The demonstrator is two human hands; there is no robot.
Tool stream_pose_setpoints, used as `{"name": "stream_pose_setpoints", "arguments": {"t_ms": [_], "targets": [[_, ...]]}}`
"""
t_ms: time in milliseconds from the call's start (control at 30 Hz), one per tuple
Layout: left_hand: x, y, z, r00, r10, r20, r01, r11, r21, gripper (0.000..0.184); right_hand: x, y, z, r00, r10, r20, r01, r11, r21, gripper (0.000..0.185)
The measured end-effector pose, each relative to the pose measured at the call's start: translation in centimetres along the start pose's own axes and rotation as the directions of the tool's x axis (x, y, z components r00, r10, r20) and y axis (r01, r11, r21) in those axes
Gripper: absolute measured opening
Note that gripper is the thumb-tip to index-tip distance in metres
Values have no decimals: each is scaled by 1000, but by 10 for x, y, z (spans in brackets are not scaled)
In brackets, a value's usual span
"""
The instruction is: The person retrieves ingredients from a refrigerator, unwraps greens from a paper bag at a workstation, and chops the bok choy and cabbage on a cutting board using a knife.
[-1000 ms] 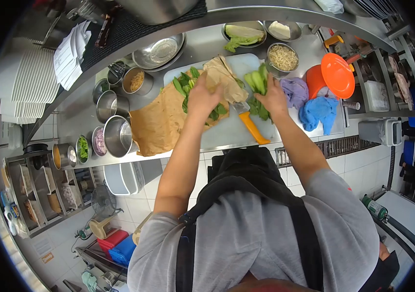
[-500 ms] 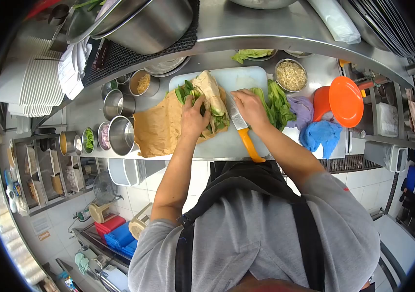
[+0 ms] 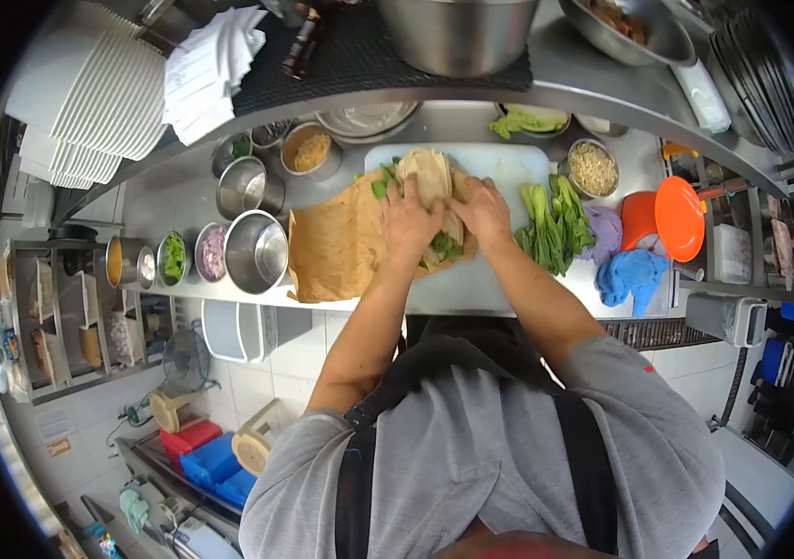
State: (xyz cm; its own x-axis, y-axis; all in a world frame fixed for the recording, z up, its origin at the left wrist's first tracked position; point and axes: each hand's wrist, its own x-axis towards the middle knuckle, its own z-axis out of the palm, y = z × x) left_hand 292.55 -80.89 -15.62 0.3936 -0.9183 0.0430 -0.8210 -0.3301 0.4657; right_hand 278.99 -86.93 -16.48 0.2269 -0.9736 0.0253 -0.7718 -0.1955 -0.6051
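Note:
My left hand (image 3: 408,222) grips the left side of a bundle of greens wrapped in brown paper (image 3: 427,177). My right hand (image 3: 485,214) presses on the bundle's right side, fingers bent against the paper. Leafy greens (image 3: 445,247) stick out at the bundle's lower end. A wide sheet of brown paper (image 3: 332,242) lies flat to the left, partly over the white cutting board (image 3: 509,168). Loose green stalks (image 3: 551,224) lie at the board's right edge. The knife is not visible.
Metal bowls (image 3: 255,252) and small containers line the counter's left. Noodles in a bowl (image 3: 593,168), a purple cloth (image 3: 603,233), a blue cloth (image 3: 632,278) and an orange container with its lid (image 3: 679,219) are at the right. A metal shelf (image 3: 350,101) crosses above the board.
The knife, seen on the board earlier, no longer shows. My right hand has moved from the knife onto the paper bundle. The greens at the right lie apart from my hands.

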Motion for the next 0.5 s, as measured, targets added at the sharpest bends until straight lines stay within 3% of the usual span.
{"name": "stream_pose_setpoints", "arguments": {"t_ms": [67,167,200,267,333,400,433,500], "targets": [[-1,-26,19,996,38,-79,-50,986,-158,72,-1,25,25,981,-121,-153,132,989,67,44],[-11,-44,14,998,23,-60,-31,990,-138,79,0,37,33,960,96,-263,-70,992,107,39],[-9,-46,8,1000,-15,-27,11,989,-146,80,0,40,35,973,102,-209,-96,995,42,34],[-5,-32,-42,934,-129,334,254,897,-362,77,-3,38,37,992,76,-102,-84,994,-72,26],[-3,-52,-15,964,-57,261,175,874,-454,77,-3,32,37,998,20,-68,-29,991,-128,22],[5,-62,0,979,12,204,99,845,-526,76,-3,31,40,999,38,1,-38,998,-46,19],[6,-64,3,977,24,211,97,836,-541,75,-5,32,42,994,-46,-100,54,995,86,17],[9,-71,15,972,56,229,82,830,-551,74,-22,16,34,997,3,-82,9,989,146,17]]}}
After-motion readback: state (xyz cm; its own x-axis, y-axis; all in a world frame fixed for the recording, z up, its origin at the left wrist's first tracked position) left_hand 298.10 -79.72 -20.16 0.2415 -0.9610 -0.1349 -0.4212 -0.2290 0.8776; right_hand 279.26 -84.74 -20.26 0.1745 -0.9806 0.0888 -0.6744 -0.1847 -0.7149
